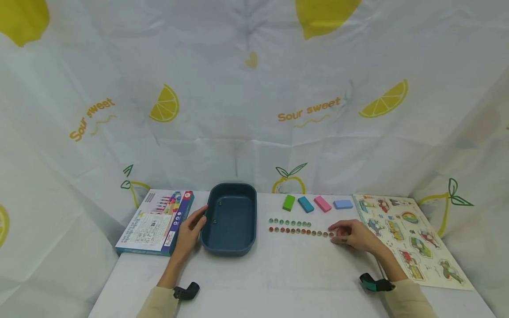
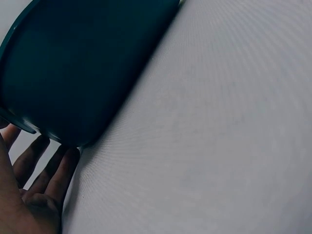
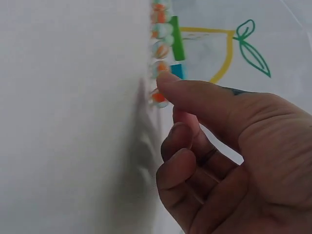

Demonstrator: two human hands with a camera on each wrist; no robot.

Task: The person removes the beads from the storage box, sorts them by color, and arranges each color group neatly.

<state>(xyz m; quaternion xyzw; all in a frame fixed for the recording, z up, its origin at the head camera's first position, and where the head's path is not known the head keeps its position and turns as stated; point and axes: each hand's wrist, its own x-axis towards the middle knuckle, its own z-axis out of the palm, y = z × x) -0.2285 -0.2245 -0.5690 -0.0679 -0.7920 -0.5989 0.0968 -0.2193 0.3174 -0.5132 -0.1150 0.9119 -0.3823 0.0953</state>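
Marbles [image 1: 301, 230] run left-right; right hand [image 1: 354, 236] seemingly pinches one; left hand [image 1: 191, 227] open.

A white table [image 1: 278, 282] stands enclosed by a draped white cloth backdrop [image 1: 246, 88] printed with yellow lemons and the words "Sour sweet". Lighting is soft and even throughout.

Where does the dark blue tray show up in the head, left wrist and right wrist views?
Head: the dark blue tray sits left of centre on the table, with the left hand resting against its left side.
Left wrist: it fills the upper left, above the fingers.
Right wrist: not in view.
Shared landmark: the white table.
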